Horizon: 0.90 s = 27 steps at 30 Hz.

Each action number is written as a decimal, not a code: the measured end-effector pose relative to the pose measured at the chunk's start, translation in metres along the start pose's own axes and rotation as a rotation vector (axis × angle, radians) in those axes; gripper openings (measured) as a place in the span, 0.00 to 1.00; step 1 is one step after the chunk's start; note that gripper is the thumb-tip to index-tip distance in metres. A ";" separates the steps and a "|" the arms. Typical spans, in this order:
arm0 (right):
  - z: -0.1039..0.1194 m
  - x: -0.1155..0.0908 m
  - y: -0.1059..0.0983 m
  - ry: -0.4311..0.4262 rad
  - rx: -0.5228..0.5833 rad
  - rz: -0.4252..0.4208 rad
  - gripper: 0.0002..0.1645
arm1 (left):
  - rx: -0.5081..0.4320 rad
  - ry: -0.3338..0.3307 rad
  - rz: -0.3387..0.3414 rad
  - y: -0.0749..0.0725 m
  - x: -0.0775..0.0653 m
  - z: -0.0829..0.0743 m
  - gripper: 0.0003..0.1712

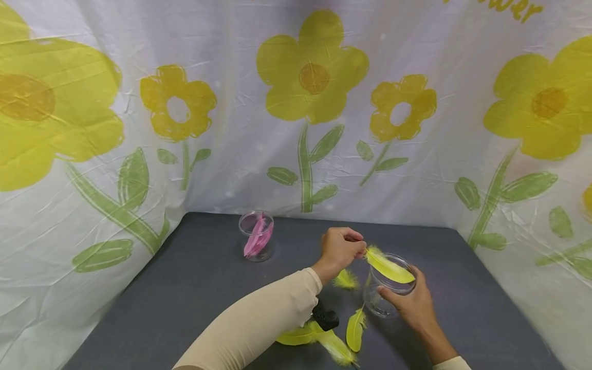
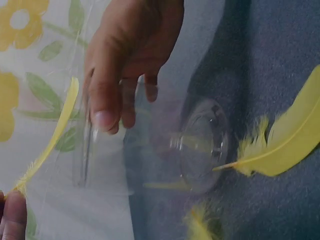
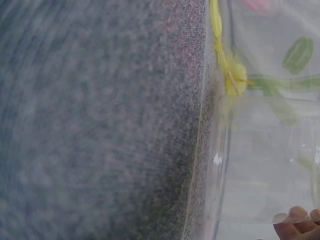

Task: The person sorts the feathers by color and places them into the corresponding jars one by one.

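My left hand [image 1: 339, 249] pinches a yellow feather [image 1: 390, 268] by its quill end, and the vane lies over the mouth of a clear jar [image 1: 381, 308]. My right hand [image 1: 418, 303] grips that jar near its rim, thumb on the near side. In the left wrist view the held feather [image 2: 59, 127] stands beside the jar's mouth, apart from the right hand [image 2: 127, 55]. Yellow streaks show through the jar wall; whether they are inside or behind it, I cannot tell. The right wrist view shows fingertips [image 3: 297, 217] against the clear wall.
Loose yellow feathers [image 1: 355, 331] lie on the dark table [image 1: 208, 303] in front of the jar, some partly under the left forearm. A black object [image 1: 326, 317] shows beside that forearm. Farther back on the left stands another clear jar [image 1: 266, 254] with pink feathers [image 1: 258, 239].
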State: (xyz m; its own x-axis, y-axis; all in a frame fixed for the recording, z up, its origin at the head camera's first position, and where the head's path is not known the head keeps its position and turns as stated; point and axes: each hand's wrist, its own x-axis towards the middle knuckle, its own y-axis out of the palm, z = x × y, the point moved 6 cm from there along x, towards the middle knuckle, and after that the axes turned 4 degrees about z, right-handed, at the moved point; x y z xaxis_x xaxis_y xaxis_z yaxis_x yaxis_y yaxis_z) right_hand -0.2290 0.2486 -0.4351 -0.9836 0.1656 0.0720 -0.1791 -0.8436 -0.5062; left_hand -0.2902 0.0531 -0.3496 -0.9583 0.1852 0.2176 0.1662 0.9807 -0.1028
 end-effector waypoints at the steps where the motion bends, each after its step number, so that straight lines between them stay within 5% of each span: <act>1: 0.000 0.000 0.000 -0.002 -0.006 -0.002 0.67 | 0.013 0.003 0.001 0.003 0.000 0.001 0.05; 12: 0.001 0.001 0.000 -0.011 0.001 -0.009 0.65 | 0.200 0.034 0.035 0.026 -0.005 0.003 0.03; 27: 0.003 0.000 -0.001 -0.052 0.004 0.002 0.63 | 0.295 0.017 0.098 0.051 -0.010 0.009 0.06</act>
State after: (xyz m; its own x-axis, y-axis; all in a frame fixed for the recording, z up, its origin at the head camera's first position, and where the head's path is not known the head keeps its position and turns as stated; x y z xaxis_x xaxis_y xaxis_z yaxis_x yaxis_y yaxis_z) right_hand -0.2292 0.2481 -0.4319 -0.9837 0.1374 0.1162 -0.1776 -0.8461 -0.5026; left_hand -0.2741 0.1006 -0.3658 -0.9368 0.2811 0.2084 0.1802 0.8981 -0.4012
